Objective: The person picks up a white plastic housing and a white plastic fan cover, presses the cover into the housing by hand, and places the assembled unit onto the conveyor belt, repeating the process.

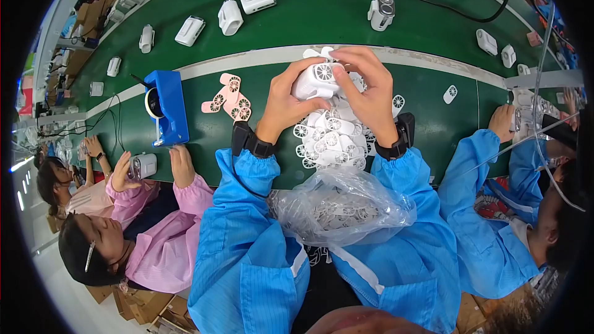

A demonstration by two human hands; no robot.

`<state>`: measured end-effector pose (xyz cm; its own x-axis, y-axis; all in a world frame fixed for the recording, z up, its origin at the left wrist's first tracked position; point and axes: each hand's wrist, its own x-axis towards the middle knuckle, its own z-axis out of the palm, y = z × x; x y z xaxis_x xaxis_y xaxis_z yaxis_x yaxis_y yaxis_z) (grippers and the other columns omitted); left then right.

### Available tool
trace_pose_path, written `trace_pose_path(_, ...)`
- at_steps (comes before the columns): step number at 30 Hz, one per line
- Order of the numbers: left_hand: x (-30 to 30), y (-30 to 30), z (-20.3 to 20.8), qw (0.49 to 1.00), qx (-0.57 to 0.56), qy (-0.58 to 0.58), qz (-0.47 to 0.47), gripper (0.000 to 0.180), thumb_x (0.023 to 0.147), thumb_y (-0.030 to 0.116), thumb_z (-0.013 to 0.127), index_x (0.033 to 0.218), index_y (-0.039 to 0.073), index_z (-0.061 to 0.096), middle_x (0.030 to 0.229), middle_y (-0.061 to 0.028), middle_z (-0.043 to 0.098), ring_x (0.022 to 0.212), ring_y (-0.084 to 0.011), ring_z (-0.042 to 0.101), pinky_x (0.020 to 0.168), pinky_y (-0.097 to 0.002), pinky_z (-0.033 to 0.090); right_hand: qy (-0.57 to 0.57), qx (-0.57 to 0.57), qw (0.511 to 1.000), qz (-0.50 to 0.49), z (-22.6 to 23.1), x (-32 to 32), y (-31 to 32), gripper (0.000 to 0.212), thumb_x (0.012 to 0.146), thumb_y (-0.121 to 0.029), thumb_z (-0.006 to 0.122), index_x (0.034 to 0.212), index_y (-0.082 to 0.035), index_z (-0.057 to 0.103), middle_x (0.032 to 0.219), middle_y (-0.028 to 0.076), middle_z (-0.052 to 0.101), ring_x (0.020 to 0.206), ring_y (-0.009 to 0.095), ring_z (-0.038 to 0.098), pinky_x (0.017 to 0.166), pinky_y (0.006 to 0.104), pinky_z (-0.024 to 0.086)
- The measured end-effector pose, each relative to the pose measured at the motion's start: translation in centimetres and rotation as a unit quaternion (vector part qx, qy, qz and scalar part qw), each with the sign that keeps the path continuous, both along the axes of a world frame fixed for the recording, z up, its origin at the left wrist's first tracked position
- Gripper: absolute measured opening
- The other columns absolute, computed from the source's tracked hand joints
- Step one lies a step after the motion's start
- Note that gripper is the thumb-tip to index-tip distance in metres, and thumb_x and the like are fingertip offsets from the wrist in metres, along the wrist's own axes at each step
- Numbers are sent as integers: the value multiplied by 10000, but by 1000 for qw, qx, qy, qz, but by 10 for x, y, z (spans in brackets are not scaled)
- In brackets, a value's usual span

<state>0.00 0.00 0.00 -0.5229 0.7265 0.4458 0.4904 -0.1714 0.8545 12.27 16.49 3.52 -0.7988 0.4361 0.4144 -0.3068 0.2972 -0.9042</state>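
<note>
In front of me, above the green table point(427, 93), I hold a small white plastic device point(304, 86) in both hands. My left hand point(281, 102) wraps its left side, with the thumb underneath. The fingers of my right hand point(369, 83) curl over its right side, and the thumb presses beside a flat white piece with a spoked round cutout point(323, 72) at the device's end. Below my hands spreads a pile of similar flat white pieces point(332, 141). A clear plastic bag point(396, 210) holding more of them rests at the table's near edge.
Pink spoked pieces point(232, 100) and a blue tape dispenser point(174, 108) are on the left. Beyond a pale rail, white devices point(230, 17) stand on a green belt point(309, 12). Co-workers sit on both sides: pink sleeves point(164, 229) left, a blue sleeve point(473, 154) right.
</note>
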Motion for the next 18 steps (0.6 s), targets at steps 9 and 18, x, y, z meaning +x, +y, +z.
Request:
trace_pose_path(9, -3, -9, 7, 999, 14, -43, 11, 839, 634, 251, 1002, 1370, 42, 660, 1208, -132, 748, 1073, -243, 729, 946, -359, 572, 12, 101, 995, 7, 10, 3, -5, 273, 870, 41, 772, 1139, 3, 791, 1098, 110, 736, 994, 225, 710, 853, 322, 565)
trace_pose_path(18, -7, -11, 9, 1000, 9, -18, 5, 854, 630, 239, 999, 1391, 49, 661, 1234, -138, 747, 1083, -239, 730, 941, -356, 573, 22, 138, 990, -1, 8, 3, -4, 287, 871, 45, 769, 1152, -7, 797, 1111, 111, 743, 970, 228, 712, 827, 319, 570)
